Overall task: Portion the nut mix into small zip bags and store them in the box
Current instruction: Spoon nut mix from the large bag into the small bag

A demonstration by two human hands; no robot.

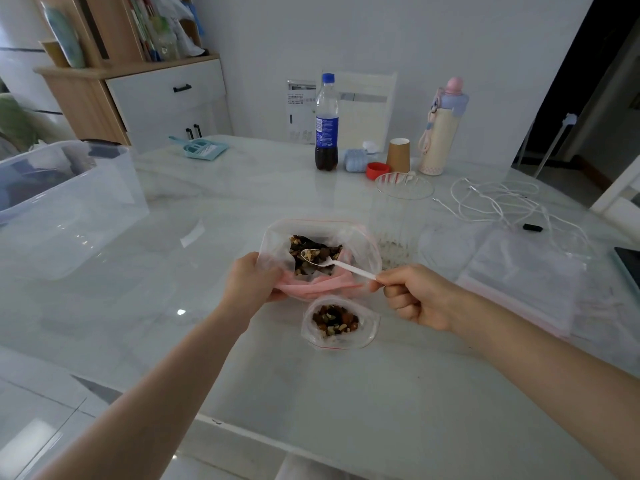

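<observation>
A: What occupies the left edge of the frame?
B: A clear plastic box, open-topped, standing on the marble table, well apart from the bags.

A: And the centre?
B: The left hand grips the near-left rim of the large zip bag, holding its mouth open; nut mix lies inside. Just below it in the frame, a small zip bag stands open, partly filled with mix.

A: The right hand?
B: The right hand pinches the handle of a white plastic spoon; its bowl carries nuts and sits inside the large bag.

A: Right of centre?
B: A clear jar, nearly empty, stands behind the large bag. At the frame's right edge lies a stack of empty zip bags, with a white cable above it.
</observation>
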